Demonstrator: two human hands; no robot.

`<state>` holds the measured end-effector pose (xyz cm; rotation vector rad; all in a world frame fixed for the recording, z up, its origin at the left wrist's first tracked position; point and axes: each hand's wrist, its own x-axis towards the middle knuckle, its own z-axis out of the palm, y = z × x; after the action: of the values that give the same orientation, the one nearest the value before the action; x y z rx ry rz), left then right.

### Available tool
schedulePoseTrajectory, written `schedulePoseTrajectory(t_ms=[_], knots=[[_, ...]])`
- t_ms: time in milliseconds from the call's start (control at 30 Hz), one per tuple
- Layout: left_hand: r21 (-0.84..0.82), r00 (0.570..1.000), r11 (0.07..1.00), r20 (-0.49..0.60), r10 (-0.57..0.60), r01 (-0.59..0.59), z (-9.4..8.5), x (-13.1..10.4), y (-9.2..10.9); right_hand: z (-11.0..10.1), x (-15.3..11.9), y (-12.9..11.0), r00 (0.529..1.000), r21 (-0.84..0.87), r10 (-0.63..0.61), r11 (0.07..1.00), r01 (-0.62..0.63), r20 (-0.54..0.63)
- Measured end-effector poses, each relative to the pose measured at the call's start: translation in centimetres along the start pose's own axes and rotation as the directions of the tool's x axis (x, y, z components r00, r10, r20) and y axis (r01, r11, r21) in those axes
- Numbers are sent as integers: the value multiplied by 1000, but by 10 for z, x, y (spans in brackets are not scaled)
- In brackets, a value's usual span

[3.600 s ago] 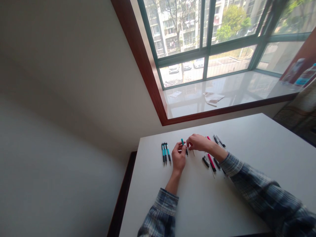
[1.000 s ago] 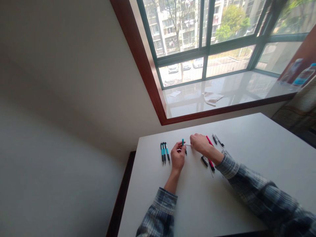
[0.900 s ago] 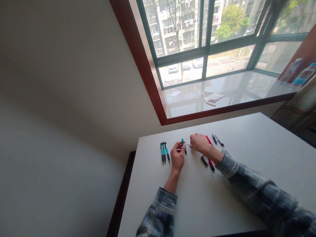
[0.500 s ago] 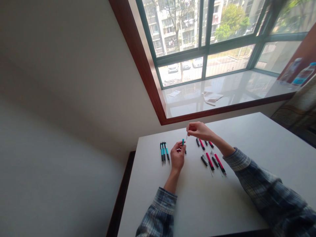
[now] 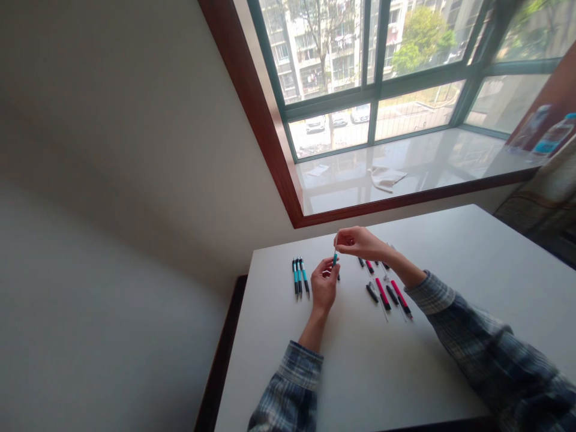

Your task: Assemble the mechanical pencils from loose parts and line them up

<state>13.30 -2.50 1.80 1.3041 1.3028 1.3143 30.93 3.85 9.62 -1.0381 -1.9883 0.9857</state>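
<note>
Alignment before push

Table (image 5: pixel 360 372) is sitting under the work. Left hand (image 5: pixel 324 288) is gripping the barrel (image 5: pixel 335 259), top end up, right of three pens (image 5: pixel 296 277). Right hand (image 5: pixel 359 242) is pinching the thin refill (image 5: pixel 335 245), its lower end meeting the barrel's mouth; can't tell if it's entering. Doing this well, I'd say, means bracing the left, holding both on one axis, pinching low so the refill isn't bowing, and feeding gently, backing off if it's catching

No lettering can be read: the pens (image 5: pixel 299 277) left of the left hand (image 5: pixel 323 288) and the bottle label (image 5: pixel 545 146) beyond the right hand (image 5: pixel 359 242) appear too small.
</note>
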Motion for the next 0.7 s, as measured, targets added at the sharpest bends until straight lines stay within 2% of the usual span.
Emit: schedulePoseTrajectory(t_ms=[167, 400, 533, 600, 700], knots=[[-28, 1000, 999, -4, 17, -17, 1, 1, 1, 1, -1, -2, 997, -45, -12, 999, 16, 80], [-58, 1000, 998, -8, 20, -21, 0, 3, -5, -2, -2, -6, 995, -111, -34, 993, 45, 92], [-113, 999, 993, -48, 15, -20, 0, 4, -7, -4, -1, -1, 999, -124, -25, 992, 28, 28], [-141, 997, 990, -72, 7, -17, 0, 4, -6, -3, 0, 6, 1000, -180, -4, 984, 4, 0], [-150, 995, 988, -101, 4, -19, 0, 5, -4, 2, 1, 17, 997, -350, 46, 936, -23, 58]])
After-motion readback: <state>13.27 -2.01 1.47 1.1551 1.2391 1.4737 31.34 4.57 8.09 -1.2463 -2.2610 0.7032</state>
